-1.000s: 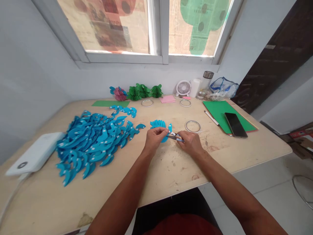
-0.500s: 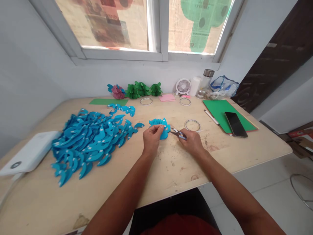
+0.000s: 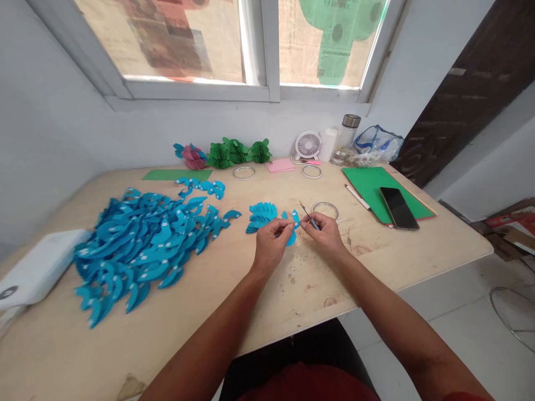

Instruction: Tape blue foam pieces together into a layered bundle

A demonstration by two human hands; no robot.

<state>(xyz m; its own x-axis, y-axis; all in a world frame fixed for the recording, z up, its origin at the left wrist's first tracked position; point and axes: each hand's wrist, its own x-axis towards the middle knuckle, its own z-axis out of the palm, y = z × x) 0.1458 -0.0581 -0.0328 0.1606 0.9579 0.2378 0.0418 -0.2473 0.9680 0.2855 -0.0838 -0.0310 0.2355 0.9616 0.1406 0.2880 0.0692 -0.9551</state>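
Observation:
My left hand (image 3: 271,243) pinches a curved blue paper cutout (image 3: 291,239) with small white patches on it, held just above the table. Close by on the right, my right hand (image 3: 326,233) is closed round a small pair of scissors (image 3: 308,213), whose dark blades point up and away from the paper. Its thumb and fingertip are near the cutout's right edge; whether they touch it I cannot tell. Just beyond my left hand lies a fanned row of blue cutouts (image 3: 263,210). A big heap of similar blue cutouts (image 3: 146,239) covers the left of the table.
On the wooden table (image 3: 234,278) are tape rolls (image 3: 326,204), a phone (image 3: 398,207) on green sheets (image 3: 368,181), a white pen (image 3: 357,197) and a white power bank (image 3: 44,267). Along the wall stand green paper shapes (image 3: 236,151), a small fan (image 3: 308,146) and a glass bottle (image 3: 346,136).
The scissors have come away from the paper and tilted upward. My left hand has moved right with a cutout, leaving the fanned row on the table, and my right fingertips are close to it.

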